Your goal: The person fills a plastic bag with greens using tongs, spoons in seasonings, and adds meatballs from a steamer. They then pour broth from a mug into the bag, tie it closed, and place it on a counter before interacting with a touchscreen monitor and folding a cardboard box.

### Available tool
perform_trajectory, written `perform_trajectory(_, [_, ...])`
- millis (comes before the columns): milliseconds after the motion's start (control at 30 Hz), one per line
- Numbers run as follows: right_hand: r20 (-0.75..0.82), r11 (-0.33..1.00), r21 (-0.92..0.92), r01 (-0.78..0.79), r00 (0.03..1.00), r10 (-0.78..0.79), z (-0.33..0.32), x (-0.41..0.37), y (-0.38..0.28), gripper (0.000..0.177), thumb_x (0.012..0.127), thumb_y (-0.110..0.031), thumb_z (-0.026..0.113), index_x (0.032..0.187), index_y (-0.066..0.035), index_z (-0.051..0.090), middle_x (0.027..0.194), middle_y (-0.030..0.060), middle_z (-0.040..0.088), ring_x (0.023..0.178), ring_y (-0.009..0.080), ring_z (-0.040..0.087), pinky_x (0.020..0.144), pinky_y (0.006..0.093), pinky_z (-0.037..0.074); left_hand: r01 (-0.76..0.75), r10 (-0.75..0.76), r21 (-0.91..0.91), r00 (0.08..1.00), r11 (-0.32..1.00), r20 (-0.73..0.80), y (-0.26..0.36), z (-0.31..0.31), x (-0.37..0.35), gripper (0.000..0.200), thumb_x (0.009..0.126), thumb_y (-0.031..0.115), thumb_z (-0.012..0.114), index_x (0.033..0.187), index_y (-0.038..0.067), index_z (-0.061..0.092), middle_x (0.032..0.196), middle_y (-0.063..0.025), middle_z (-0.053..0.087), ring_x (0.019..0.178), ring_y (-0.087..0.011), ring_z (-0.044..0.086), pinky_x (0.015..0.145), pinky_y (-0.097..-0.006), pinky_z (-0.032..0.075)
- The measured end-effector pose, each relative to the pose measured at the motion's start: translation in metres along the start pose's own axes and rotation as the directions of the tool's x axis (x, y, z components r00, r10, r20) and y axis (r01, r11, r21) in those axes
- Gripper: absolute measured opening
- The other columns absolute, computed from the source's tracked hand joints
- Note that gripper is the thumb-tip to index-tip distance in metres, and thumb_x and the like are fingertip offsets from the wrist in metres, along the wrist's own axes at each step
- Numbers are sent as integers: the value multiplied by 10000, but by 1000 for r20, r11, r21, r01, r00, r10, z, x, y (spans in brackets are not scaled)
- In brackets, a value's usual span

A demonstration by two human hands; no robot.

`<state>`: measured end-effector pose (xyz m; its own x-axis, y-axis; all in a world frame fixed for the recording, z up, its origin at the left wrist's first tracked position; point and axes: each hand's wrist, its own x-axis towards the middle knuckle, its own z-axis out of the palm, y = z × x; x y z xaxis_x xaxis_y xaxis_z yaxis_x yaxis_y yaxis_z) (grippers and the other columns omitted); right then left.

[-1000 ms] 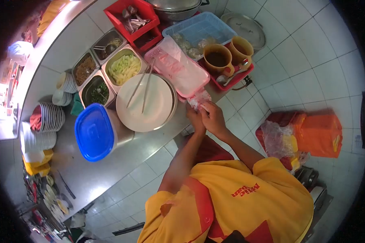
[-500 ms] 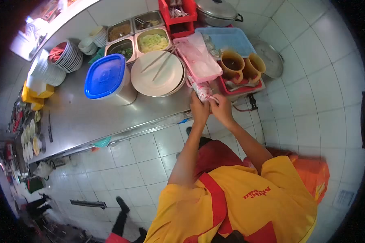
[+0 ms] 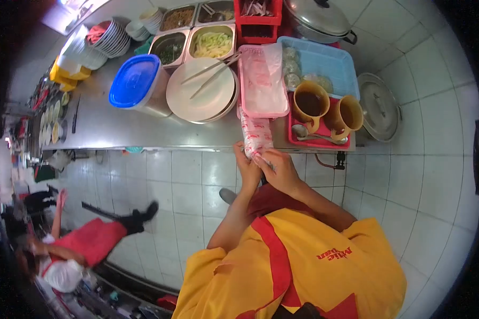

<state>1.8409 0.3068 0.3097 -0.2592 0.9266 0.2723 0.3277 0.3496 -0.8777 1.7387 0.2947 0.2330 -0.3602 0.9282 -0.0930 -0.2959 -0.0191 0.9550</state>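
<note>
Left hand (image 3: 248, 169) curls around the near end of the printed packet (image 3: 257, 133); right hand (image 3: 280, 170) pinches that same end, thumb against finger. Packet sits at the counter (image 3: 159, 139) edge, near end overhanging, far end right by the pink tray (image 3: 274, 115); can't tell if they touch. Risks: a hard tug could split the thin-looking wrap and spill contents floorward; a loose pinch could drop it; a forward shove could jolt the tray toward the mugs (image 3: 307, 122).
</note>
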Motion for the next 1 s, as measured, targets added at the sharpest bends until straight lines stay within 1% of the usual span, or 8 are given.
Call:
perform_trajectory(200, [156, 967, -82, 241, 961, -227, -25, 5, -50, 302, 738, -127, 718, 1002, -42, 599, 1012, 153, 545, 918, 331, 564, 779, 397, 478, -36, 59, 394, 997, 919, -46, 112, -27, -59, 316, 854, 80, 562, 1155, 7, 500, 936, -68, 597, 827, -121, 569, 694, -260, 480])
perform_trajectory(267, [430, 924, 93, 371, 822, -373, -23, 15, -56, 463, 754, -172, 710, 1180, -96, 548, 1170, 155, 490, 1031, 371, 521, 916, 448, 427, -6, 55, 522, 995, 853, -78, 143, -31, -71, 297, 854, 99, 576, 1132, 0, 538, 895, -53, 611, 790, -112, 570, 668, -255, 476])
perform_trajectory(467, [498, 931, 307, 197, 800, -333, 4, 5, -66, 274, 791, -86, 630, 1063, -61, 614, 1000, 154, 607, 875, 296, 625, 737, 360, 505, 159, -167, 681, 984, 715, -54, 169, -56, -94, 268, 812, 43, 579, 1077, 3, 570, 863, -64, 627, 772, -110, 576, 636, -243, 472])
perform_trajectory(600, [525, 946, 310, -97, 847, -85, 13, -3, -53, 134, 844, -82, 581, 942, -8, 634, 772, 147, 647, 663, 274, 653, 611, 312, 503, 273, -281, 520, 957, 810, -66, 152, -61, -100, 376, 807, 121, 577, 1160, 4, 522, 965, -95, 621, 890, -156, 597, 747, -276, 488])
perform_trajectory(667, [570, 931, 312, -192, 821, -22, 15, -4, -50, 136, 862, -71, 560, 948, 4, 634, 730, 144, 647, 617, 256, 649, 578, 293, 489, -185, 224, 688, 974, 702, 33, 134, -67, -95, 513, 799, 260, 556, 1223, -15, 468, 1054, -128, 599, 1013, -204, 580, 877, -307, 455])
perform_trajectory(733, [678, 876, 331, -352, 734, 39, 19, -2, -52, 145, 844, -51, 566, 958, 0, 641, 744, 143, 646, 631, 241, 643, 573, 292, 482, -149, 167, 541, 986, 828, 16, 123, -70, -94, 591, 772, 338, 523, 1222, -41, 467, 1061, -135, 590, 1049, -201, 553, 925, -314, 417])
perform_trajectory(833, [436, 949, 282, 144, 861, -261, 24, 4, -63, 170, 813, -32, 586, 968, 2, 645, 774, 132, 644, 645, 236, 634, 570, 295, 479, -14, 20, 118, 999, 993, -43, 102, -72, -96, 376, 799, 167, 537, 1127, -15, 516, 935, -113, 606, 898, -199, 574, 813, -294, 442])
perform_trajectory(1000, [565, 989, 142, -30, 823, -57, 9, 2, -80, 122, 780, -10, 607, 898, 15, 628, 831, 136, 621, 704, 263, 625, 607, 317, 488, 0, 22, 160, 991, 987, -131, 88, -86, -102, 230, 865, 157, 488, 1006, -16, 546, 828, -89, 597, 773, -178, 555, 715, -286, 440])
